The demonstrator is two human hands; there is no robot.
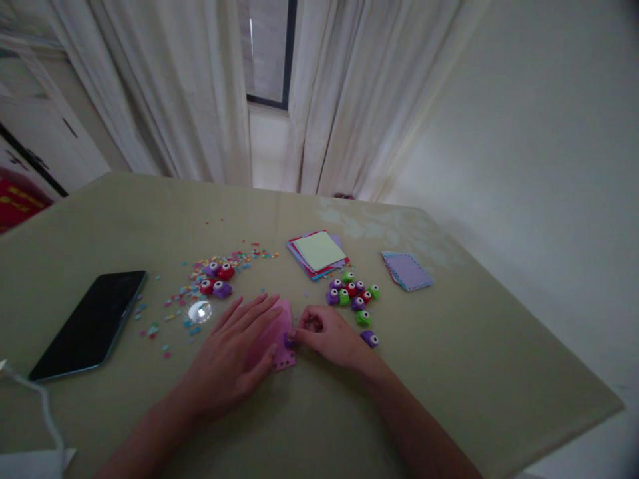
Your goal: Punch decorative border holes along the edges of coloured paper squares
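Note:
A pink paper sheet (283, 319) lies on the table in front of me, with small holes along its near edge. My left hand (234, 349) rests flat on the sheet, fingers stretched out and covering much of it. At the sheet's right edge, my right hand (324, 336) pinches a small purple craft punch (289, 340), partly hidden by the fingertips. Another purple punch (369, 338) sits beside my right wrist. Just beyond that hand stands a cluster of purple, green and red punches (351, 290), each with an eye-like white dot.
Several punches (217, 279) stand among scattered paper confetti (234, 258) to the left, near a clear round object (200, 311). A stack of coloured paper (319, 251) lies farther back. Hole-edged sheets (408, 271) are at right, a black tablet (92, 322) and white cable (44, 406) at left.

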